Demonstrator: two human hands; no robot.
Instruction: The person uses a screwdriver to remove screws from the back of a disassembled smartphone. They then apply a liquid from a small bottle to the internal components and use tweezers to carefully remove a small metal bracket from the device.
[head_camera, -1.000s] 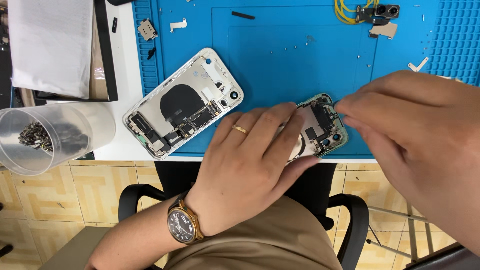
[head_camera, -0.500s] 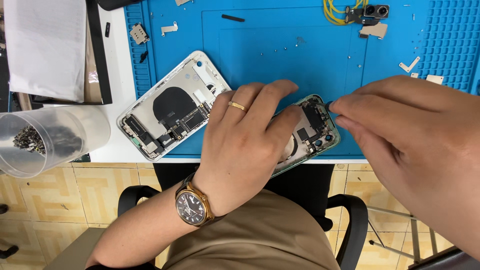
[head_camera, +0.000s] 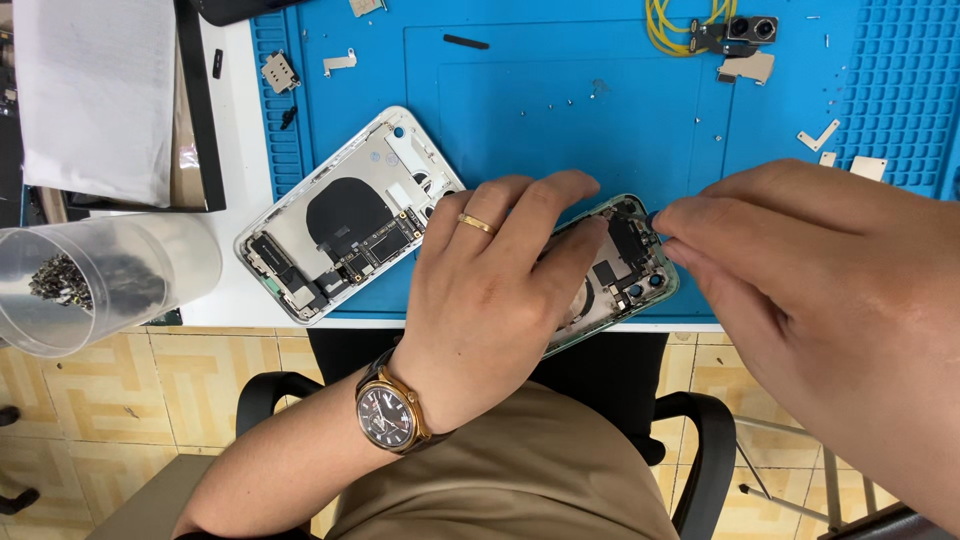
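Blue silicone repair mat (head_camera: 560, 110) on a white bench — left hand (head_camera: 490, 290) lies flat, fingers spread, on the opened green-framed phone (head_camera: 625, 270) at the mat's near edge; right hand (head_camera: 800, 290) pinches a small dark-tipped tool (head_camera: 652, 216) at its top corner.

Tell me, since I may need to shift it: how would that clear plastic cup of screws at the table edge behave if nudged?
The clear cup lies tilted past the table edge, so a nudge would probably roll or drop it. Its thin wall looks light and flexible. The small screws inside would likely slide and spill.
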